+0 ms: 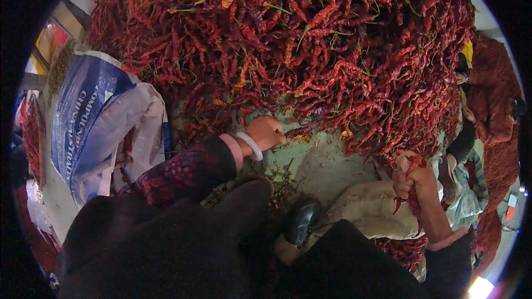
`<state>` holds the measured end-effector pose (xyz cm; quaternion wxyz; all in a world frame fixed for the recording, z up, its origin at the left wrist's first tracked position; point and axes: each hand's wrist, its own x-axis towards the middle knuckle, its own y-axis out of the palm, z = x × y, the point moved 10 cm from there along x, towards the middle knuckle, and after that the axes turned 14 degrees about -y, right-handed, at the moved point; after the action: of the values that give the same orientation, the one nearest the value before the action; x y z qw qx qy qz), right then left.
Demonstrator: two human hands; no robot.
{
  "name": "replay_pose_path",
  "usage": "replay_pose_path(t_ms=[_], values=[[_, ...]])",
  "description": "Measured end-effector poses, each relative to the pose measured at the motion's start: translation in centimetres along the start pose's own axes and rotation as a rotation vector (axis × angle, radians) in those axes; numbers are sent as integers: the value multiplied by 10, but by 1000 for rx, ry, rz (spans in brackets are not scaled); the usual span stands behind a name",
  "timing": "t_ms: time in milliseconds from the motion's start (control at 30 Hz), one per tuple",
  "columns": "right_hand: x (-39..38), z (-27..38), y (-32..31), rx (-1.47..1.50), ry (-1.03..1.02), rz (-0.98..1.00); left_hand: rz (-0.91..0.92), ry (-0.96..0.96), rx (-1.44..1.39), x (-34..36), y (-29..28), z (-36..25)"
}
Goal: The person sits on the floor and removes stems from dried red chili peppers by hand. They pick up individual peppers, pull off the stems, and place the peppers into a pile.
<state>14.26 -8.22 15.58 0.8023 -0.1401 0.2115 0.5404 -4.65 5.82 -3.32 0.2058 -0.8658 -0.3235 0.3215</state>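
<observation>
A great heap of dried red chili peppers (pixel 288 39), some with pale green stems, fills the far side. At its near edge is my left hand (pixel 265 133), its fingers closed, with a pale bangle (pixel 251 145) round the wrist. Whatever it pinches is too small to make out. Further right, my right hand (pixel 413 177) is wrapped round a few dried chili peppers (pixel 400 204), whose red tips stick out between and below the fingers. It is above a beige cloth sack (pixel 370 206), beside the heap's right edge. More red chilies (pixel 396 252) show below the sack's rim.
A blue and white woven sack (pixel 91 127) stands open on the left. Loose green stems and bits (pixel 282 180) litter the floor (pixel 324 160) between my hands. A black shoe (pixel 303 221) is near my knees. Another person's dark sleeve (pixel 462 143) shows at the right.
</observation>
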Motion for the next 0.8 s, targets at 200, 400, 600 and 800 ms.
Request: replay_pose_path(t_ms=[200,400,600,800], values=[[20,-14,37,-253,-16,-41,385,-336,-850,-24,-6,16],[47,-89,51,-169,-7,7,500,-323,-1187,-47,1,3],[89,-116,91,358,-202,-186,466,-295,-1201,-62,5,1],[98,-129,130,254,-154,-78,262,21,-798,-67,-12,-7]])
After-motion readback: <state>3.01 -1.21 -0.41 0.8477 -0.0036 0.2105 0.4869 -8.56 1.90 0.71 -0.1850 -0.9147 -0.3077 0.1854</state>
